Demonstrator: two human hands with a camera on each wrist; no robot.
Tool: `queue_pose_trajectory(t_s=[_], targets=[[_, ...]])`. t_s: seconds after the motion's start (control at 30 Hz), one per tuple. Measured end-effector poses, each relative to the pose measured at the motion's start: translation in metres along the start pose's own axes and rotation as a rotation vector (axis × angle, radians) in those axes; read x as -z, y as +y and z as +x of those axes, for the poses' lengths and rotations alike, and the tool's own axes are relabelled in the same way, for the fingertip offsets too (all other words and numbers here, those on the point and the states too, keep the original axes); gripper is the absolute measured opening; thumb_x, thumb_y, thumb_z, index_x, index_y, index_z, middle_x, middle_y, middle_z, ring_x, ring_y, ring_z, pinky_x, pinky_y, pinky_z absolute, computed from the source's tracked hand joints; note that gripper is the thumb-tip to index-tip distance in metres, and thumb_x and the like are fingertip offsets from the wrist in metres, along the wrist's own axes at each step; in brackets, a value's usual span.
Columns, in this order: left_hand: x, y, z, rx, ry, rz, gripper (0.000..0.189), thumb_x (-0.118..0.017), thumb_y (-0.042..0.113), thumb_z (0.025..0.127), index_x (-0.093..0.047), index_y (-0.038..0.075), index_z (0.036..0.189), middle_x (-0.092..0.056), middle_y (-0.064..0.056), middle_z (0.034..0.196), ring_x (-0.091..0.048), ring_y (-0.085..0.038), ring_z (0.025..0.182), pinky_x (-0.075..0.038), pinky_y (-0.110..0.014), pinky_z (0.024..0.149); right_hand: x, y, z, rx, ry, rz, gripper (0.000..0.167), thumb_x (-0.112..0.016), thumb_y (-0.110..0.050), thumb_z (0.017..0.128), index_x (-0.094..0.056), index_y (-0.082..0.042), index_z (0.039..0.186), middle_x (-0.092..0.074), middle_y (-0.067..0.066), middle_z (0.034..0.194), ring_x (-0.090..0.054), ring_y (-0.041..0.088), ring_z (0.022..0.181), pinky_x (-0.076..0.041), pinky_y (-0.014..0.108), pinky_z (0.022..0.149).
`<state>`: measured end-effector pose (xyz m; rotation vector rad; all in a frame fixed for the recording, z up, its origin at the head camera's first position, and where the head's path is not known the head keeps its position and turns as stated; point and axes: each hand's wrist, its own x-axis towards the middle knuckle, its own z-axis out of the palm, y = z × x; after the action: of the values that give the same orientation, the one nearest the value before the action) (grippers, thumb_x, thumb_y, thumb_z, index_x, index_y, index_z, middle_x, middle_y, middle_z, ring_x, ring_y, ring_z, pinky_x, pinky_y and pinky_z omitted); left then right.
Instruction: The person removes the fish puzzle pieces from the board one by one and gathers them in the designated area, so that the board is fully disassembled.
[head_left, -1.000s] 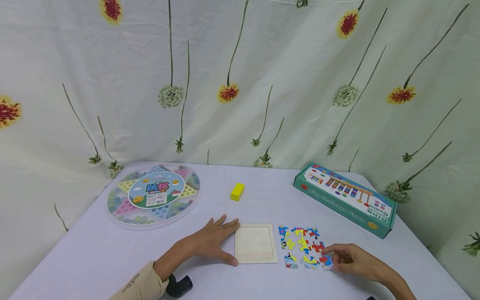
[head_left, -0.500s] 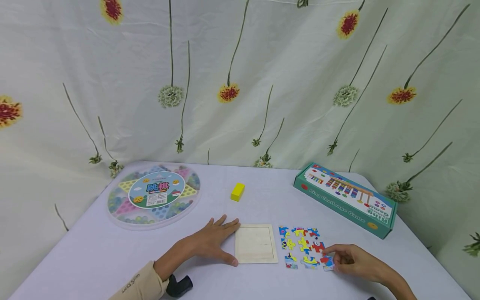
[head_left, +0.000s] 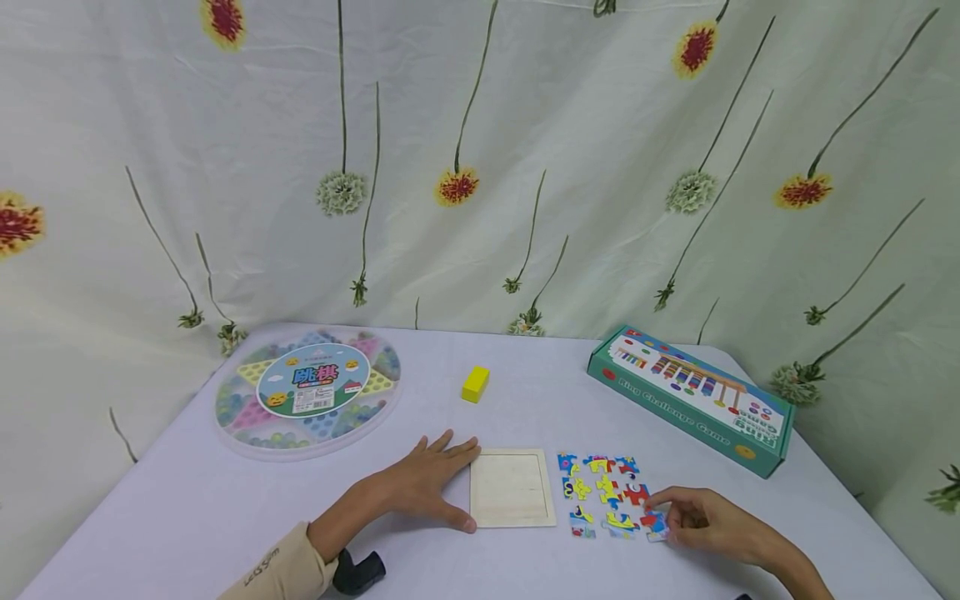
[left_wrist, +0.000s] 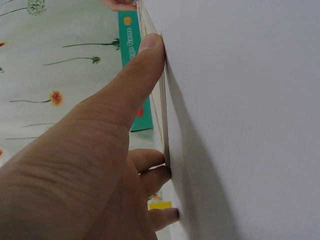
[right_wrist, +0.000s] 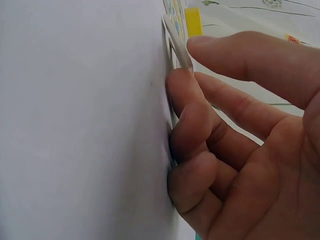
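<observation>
In the head view, a square pale wooden puzzle board (head_left: pixel 512 488) with a raised rim lies on the white table. My left hand (head_left: pixel 427 482) touches its left side, fingers spread, the thumb at the near corner. The left wrist view shows the thumb (left_wrist: pixel 142 62) along the board's edge. Right of the board, colourful jigsaw pieces (head_left: pixel 604 487) lie in loose rows, slightly apart. My right hand (head_left: pixel 705 525) pinches the near right puzzle piece (head_left: pixel 655 525), blue and red. That piece (right_wrist: pixel 178 45) appears tilted up between thumb and finger in the right wrist view.
A yellow block (head_left: pixel 475 384) lies behind the board. At the back left sits a round Chinese checkers set (head_left: pixel 307 392). A green Ring Challenge Game box (head_left: pixel 690 400) stands at the back right. Behind the table hangs a flowered curtain (head_left: pixel 480 167).
</observation>
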<state>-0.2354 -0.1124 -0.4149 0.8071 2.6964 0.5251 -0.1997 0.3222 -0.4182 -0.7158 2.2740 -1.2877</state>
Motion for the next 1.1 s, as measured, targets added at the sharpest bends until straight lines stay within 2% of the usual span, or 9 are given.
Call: queue_pose_trajectory(t_s=[0.23, 0.53, 0.8, 1.1], targets=[[0.0, 0.0, -0.001, -0.001, 0.001, 0.005, 0.106, -0.072, 0.067, 0.069, -0.031, 0.014, 0.151, -0.025, 0.0, 0.158, -0.009, -0.034, 0.147, -0.006, -0.06, 0.115, -0.001, -0.002, 0.001, -0.06, 0.042, -0.027, 0.034, -0.06, -0.008, 0.092, -0.057, 0.003, 0.124, -0.057, 0.002, 0.083, -0.054, 0.009, 0.07, -0.043, 0.023, 0.061], [0.001, 0.001, 0.0, -0.008, 0.0, 0.011, 0.105, -0.071, 0.067, 0.07, -0.031, 0.014, 0.151, -0.026, 0.0, 0.158, -0.01, -0.034, 0.147, -0.007, -0.06, 0.115, -0.002, -0.004, -0.001, -0.094, 0.07, -0.043, 0.035, -0.062, -0.011, 0.091, -0.058, 0.003, 0.123, -0.056, 0.003, 0.082, -0.053, 0.009, 0.07, -0.042, 0.023, 0.06], [0.0, 0.0, 0.0, -0.015, 0.003, 0.012, 0.106, -0.071, 0.068, 0.069, -0.032, 0.014, 0.151, -0.026, 0.0, 0.158, -0.009, -0.035, 0.147, -0.006, -0.06, 0.115, -0.002, -0.011, 0.001, -0.095, 0.099, -0.091, 0.032, -0.061, -0.009, 0.092, -0.058, 0.002, 0.122, -0.055, 0.004, 0.082, -0.052, 0.01, 0.069, -0.042, 0.023, 0.058], [0.001, -0.001, -0.001, -0.017, -0.003, 0.013, 0.105, -0.07, 0.068, 0.07, -0.032, 0.013, 0.15, -0.026, -0.002, 0.158, -0.01, -0.036, 0.147, -0.007, -0.061, 0.115, -0.006, -0.027, 0.017, -0.037, 0.13, -0.193, 0.027, -0.06, -0.012, 0.093, -0.062, -0.004, 0.119, -0.056, 0.002, 0.084, -0.052, 0.009, 0.07, -0.044, 0.022, 0.057]])
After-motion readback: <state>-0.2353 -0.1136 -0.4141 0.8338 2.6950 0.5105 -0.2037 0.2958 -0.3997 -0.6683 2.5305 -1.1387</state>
